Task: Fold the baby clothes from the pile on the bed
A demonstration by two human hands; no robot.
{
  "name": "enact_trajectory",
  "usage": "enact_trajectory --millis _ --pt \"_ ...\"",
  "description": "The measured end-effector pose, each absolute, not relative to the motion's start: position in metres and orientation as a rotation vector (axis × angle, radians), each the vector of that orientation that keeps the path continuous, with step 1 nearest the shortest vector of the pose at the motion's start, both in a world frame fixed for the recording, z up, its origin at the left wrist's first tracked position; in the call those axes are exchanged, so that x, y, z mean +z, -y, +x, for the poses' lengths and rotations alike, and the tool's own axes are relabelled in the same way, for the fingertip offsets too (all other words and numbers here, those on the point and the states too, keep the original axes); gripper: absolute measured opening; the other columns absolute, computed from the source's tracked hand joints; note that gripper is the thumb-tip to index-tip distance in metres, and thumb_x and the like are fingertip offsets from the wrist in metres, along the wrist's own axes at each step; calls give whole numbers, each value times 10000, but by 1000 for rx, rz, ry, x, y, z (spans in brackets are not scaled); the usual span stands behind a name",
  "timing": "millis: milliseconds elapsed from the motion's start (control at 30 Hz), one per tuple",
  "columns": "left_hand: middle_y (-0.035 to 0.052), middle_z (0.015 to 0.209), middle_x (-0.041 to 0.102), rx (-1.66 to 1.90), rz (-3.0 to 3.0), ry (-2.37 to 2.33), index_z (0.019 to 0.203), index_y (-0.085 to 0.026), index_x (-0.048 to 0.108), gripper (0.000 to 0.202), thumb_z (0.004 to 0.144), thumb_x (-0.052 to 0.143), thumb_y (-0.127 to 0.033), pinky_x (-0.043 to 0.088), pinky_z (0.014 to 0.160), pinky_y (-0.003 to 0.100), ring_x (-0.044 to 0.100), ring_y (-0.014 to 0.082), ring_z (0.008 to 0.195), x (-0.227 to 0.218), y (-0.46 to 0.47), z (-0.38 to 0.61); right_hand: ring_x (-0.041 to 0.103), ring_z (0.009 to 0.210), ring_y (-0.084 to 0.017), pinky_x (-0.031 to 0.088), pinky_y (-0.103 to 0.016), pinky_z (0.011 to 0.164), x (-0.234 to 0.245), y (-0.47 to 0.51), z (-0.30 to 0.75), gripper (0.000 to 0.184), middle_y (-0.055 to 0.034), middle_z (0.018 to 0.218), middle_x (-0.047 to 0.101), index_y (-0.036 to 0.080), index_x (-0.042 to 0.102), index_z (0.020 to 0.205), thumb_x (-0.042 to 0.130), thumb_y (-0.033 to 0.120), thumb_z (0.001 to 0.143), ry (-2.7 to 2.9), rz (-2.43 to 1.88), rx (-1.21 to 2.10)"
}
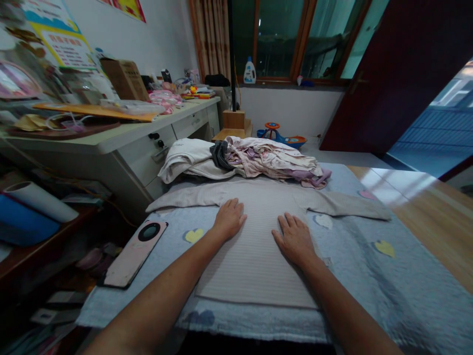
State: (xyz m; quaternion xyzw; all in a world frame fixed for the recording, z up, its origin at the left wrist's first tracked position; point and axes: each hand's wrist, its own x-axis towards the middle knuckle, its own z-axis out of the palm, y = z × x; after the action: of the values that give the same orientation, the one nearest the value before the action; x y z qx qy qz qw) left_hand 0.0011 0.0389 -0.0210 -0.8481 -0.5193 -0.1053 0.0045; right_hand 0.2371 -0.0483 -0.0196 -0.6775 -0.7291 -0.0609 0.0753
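Observation:
A pale grey-beige striped long-sleeved shirt [260,256] lies spread flat, its two sleeves stretched out to the sides and its hem towards me. On its left side, below the left sleeve, my left hand [229,218] rests palm down with the fingers extended. My right hand [295,237] lies flat on the right side of the shirt, fingers a little apart. Neither hand grips the cloth. Beneath the shirt is a light blue cover [354,281] with heart patterns. Just beyond the collar, a heap of crumpled clothes [266,155] partly hides the shirt's top edge.
A phone [135,254] in a pink case lies left of the shirt. Further left stands a desk [129,153] with drawers, cluttered on top. Beyond the clothes are a blue and orange ride-on toy [283,139] and a detergent bottle [250,71] on the windowsill.

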Motion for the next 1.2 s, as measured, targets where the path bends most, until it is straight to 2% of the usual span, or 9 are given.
enact_trajectory --millis 167,333,500,667,833,1000,1100,1200 --pt "141 1506 473 -357 -2601 1713 1410 -178 499 494 993 441 -436 303 1161 490 372 318 1426 -37 -45 -1 590 1092 -315 477 -394 867 -2 22 252 325 -181 1165 645 139 662 1095 486 382 969 2138 -2160 -159" --pt "136 1530 452 -336 -2601 1739 1429 -178 487 514 996 426 -448 284 1177 480 350 318 1445 -36 -42 0 669 1015 -287 502 -354 784 14 -18 259 333 -205 1163 651 106 662 1154 464 280 951 1981 -2389 64" --pt "137 1543 441 -290 -2586 1746 1444 -173 482 532 998 415 -455 268 1195 461 343 316 1456 -34 -43 1 670 1064 -295 502 -360 830 28 -48 248 341 -216 1159 683 106 685 1158 462 223 928 1882 -2529 283" --pt "132 1551 436 -255 -2570 1756 1451 -182 484 536 999 411 -461 260 1206 446 334 302 1464 -35 -43 2 606 1145 -298 474 -363 917 8 -61 240 400 -207 1252 631 104 604 1254 489 338 951 1895 -2314 67" --pt "125 1548 439 -262 -2559 1752 1457 -189 481 539 1003 400 -468 261 1205 445 332 304 1465 -36 -42 2 493 1289 -269 346 -357 1092 -28 -61 253 408 -200 1371 567 91 581 1265 436 356 992 2017 -2081 -26" --pt "123 1552 435 -245 -2560 1764 1461 -190 479 542 999 412 -466 259 1207 447 329 313 1465 -36 -43 2 403 1390 -270 294 -371 1140 -39 -65 274 485 -197 1495 475 83 531 1362 429 381 994 2053 -2066 -10" --pt "118 1554 433 -246 -2554 1765 1469 -197 468 549 998 413 -473 256 1208 447 326 308 1467 -37 -43 2 433 1371 -263 315 -350 1125 -34 -70 280 478 -184 1486 493 85 547 1351 434 363 978 2052 -2075 11" --pt "109 1558 429 -243 -2552 1772 1477 -208 457 553 999 409 -481 258 1207 450 316 302 1471 -38 -44 2 545 1239 -277 398 -348 1032 -24 -76 277 411 -180 1345 607 101 616 1251 466 321 938 2013 -2143 56"
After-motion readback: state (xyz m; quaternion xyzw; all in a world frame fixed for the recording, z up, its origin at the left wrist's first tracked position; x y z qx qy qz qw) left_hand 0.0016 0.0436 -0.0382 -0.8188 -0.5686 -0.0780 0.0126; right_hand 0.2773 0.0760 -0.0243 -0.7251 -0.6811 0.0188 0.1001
